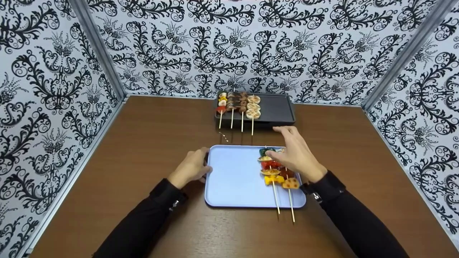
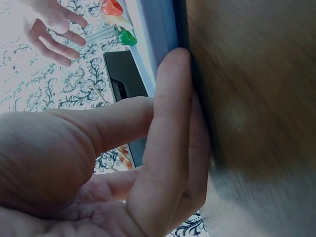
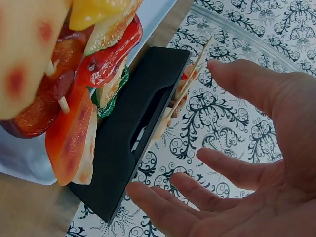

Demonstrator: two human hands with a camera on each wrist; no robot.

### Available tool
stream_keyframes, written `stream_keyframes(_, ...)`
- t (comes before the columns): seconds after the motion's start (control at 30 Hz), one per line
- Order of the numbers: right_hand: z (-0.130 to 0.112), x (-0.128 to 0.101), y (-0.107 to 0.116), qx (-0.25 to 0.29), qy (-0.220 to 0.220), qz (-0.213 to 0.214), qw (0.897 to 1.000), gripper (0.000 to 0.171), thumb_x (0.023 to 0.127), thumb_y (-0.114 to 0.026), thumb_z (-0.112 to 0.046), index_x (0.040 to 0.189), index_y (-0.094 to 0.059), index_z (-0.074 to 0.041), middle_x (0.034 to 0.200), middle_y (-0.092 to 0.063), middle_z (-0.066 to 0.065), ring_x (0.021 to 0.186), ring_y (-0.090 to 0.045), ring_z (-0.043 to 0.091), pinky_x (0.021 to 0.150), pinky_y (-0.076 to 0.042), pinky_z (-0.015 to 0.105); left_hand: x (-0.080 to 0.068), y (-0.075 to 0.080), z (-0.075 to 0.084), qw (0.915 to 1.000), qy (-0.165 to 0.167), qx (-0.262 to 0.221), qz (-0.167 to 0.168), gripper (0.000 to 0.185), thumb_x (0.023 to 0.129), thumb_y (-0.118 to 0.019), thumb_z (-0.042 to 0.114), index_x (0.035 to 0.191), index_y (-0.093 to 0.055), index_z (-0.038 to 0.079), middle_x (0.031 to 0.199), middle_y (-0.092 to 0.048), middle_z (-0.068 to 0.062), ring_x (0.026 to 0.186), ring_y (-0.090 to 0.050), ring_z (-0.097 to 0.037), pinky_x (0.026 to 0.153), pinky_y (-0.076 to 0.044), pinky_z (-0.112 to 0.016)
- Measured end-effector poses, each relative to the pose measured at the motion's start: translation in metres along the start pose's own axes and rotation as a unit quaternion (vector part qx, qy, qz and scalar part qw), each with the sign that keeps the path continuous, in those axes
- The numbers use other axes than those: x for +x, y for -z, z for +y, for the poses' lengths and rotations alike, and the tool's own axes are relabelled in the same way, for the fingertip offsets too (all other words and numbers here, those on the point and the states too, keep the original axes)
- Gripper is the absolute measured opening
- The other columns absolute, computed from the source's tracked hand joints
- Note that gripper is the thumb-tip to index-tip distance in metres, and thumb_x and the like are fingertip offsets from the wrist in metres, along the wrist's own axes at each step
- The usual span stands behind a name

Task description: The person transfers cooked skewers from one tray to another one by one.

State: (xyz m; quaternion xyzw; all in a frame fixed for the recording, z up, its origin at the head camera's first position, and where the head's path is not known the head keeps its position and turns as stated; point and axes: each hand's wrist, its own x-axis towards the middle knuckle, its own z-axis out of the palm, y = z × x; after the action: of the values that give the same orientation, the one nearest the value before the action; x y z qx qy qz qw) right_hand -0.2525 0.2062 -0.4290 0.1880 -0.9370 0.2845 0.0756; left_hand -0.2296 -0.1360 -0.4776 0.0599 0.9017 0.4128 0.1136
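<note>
At the left edge of a light blue tray [image 1: 233,179], my left hand [image 1: 190,166] pinches the rim, thumb on the upper side. In the left wrist view the fingers [image 2: 170,123] bend against the tray's side, low by the wood. Over the tray's right part hovers my right hand [image 1: 296,154], fingers spread and holding nothing. Below it lie two skewers: one with yellow pepper [image 1: 274,179], red and green pieces, the other with a spotted tan piece [image 1: 290,183] at its near end. The right wrist view has an orange wedge [image 3: 71,133] on a skewer.
Behind the tray stands a black grill plate [image 1: 276,107] bearing several skewers, including one of round white slices [image 1: 253,107]; their sticks overhang its front. The wooden table [image 1: 150,125] is bounded by patterned walls [image 1: 215,46] at the back and sides.
</note>
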Motion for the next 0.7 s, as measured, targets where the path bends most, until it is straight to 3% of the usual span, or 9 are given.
stream_keyframes(0.7,-0.011,0.052,-0.016,0.010,-0.003,-0.017,1.000,0.090,0.089,-0.085,-0.044,0.159,-0.041,-0.008,0.163,-0.032,0.021,0.150,-0.034,0.040,0.124,-0.035,0.056,-0.001,-0.001,0.001,1.0000,0.002,-0.008,-0.002,0.072,0.095,-0.071,-0.005,0.158,-0.038,-0.001,0.088,-0.065,-0.016,0.067,-0.071,-0.023,0.054,-0.065,-0.033)
